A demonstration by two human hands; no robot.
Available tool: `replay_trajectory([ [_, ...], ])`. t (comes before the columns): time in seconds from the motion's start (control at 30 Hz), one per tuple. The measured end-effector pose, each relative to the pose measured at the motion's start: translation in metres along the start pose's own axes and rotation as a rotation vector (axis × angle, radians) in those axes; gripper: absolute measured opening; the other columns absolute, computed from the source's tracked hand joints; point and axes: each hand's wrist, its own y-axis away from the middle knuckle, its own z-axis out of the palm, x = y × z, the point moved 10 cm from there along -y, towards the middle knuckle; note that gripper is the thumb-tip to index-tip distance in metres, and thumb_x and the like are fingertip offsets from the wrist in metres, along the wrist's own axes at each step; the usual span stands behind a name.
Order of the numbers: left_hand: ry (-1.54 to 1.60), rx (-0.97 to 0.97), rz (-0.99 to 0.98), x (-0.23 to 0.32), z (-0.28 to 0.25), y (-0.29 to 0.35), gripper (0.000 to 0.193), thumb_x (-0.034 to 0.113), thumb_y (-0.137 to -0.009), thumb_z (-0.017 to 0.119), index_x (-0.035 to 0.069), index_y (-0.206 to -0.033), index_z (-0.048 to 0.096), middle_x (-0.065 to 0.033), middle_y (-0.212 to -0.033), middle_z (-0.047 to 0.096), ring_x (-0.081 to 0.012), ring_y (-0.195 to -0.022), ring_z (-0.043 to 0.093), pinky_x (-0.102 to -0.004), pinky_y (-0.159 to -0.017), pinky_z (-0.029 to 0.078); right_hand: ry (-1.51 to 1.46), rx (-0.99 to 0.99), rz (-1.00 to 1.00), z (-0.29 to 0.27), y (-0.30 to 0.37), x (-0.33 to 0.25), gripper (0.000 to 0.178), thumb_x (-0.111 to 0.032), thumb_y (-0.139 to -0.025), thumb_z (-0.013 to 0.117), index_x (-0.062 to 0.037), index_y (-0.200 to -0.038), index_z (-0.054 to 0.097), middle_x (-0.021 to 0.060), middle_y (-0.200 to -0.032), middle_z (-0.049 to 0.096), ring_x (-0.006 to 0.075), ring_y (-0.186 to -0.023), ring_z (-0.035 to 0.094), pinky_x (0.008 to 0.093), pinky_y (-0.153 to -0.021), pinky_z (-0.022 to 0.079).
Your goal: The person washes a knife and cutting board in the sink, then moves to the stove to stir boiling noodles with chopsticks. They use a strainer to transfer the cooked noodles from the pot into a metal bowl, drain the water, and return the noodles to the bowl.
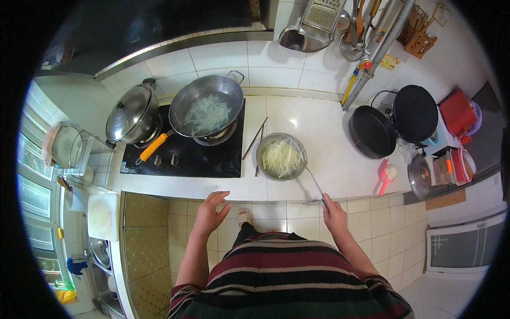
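My right hand (334, 213) is closed round the thin handle of a long-handled metal strainer (303, 171). Its round bowl, over the counter, is filled with pale yellow shreds (281, 158) that look like cut potato. My left hand (211, 212) hangs empty in front of the counter edge, fingers apart. To the left, a wok (183, 98) with an orange handle (154, 147) sits on the right burner, holding whitish shreds (209, 114) in what looks like water. Between hob and strainer lie two dark chopsticks (255, 137).
A lidded steel pot (130, 114) stands on the left burner of the black hob (212, 164). Dark round pans (373, 132) and a red scoop (384, 178) lie on the counter's right. Ladles and a grater (322, 13) hang above. A white cutting board (103, 216) rests by the sink.
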Motion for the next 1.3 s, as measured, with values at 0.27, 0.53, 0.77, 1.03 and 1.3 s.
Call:
replay_trajectory([
  [0.27,0.029,0.027,-0.015,-0.008,-0.008,0.003,0.034,0.011,-0.075,0.067,0.008,-0.108,0.058,-0.0122,-0.103,0.059,-0.0229,-0.080,0.061,-0.0325,-0.069,0.050,0.016,0.061,-0.079,-0.032,0.015,-0.007,0.046,-0.010,-0.078,0.060,-0.0187,-0.123,0.049,0.0105,-0.074,0.054,0.0291,-0.064,0.057,0.0409,-0.057,0.048],
  [0.53,0.004,0.031,0.048,-0.019,-0.023,-0.016,0.032,0.011,-0.076,0.066,0.007,-0.107,0.058,-0.0126,-0.102,0.059,-0.0247,-0.081,0.061,-0.0323,-0.070,0.050,-0.580,-0.074,0.242,-0.009,0.022,0.030,0.047,-0.009,-0.082,0.058,-0.0140,-0.128,0.046,0.0054,-0.075,0.057,0.0117,-0.053,0.051,0.0258,-0.047,0.042],
  [0.77,-0.086,0.146,0.117,-0.042,-0.089,-0.042,0.032,0.011,-0.074,0.068,0.006,-0.104,0.059,-0.0133,-0.103,0.059,-0.0290,-0.089,0.058,-0.0351,-0.076,0.048,-1.187,-0.246,0.712,0.001,0.029,-0.004,0.052,-0.010,-0.086,0.051,-0.0114,-0.135,0.034,-0.0011,-0.064,0.045,0.0066,-0.045,0.039,0.0208,-0.039,0.033],
  [1.03,-0.578,0.392,0.034,-0.108,-0.223,-0.083,0.039,0.019,-0.074,0.067,0.004,-0.109,0.056,-0.0136,-0.110,0.055,-0.0314,-0.103,0.049,-0.0425,-0.090,0.038,-1.118,-0.417,0.420,0.032,-0.096,-0.164,0.052,-0.009,-0.086,0.048,-0.0123,-0.135,0.035,0.0002,-0.068,0.048,0.0067,-0.047,0.041,0.0211,-0.041,0.034],
  [1.3,-0.722,-0.026,-0.248,-0.211,-0.227,-0.119,0.055,0.046,-0.076,0.062,0.008,-0.115,0.053,-0.0138,-0.098,0.062,-0.0296,-0.089,0.060,-0.0401,-0.074,0.048,-0.090,-0.036,-0.224,0.049,-0.249,-0.255,0.043,-0.016,-0.083,0.054,-0.0091,-0.124,0.044,0.0238,-0.086,0.058,0.0397,-0.079,0.057,0.0444,-0.069,0.047],
])
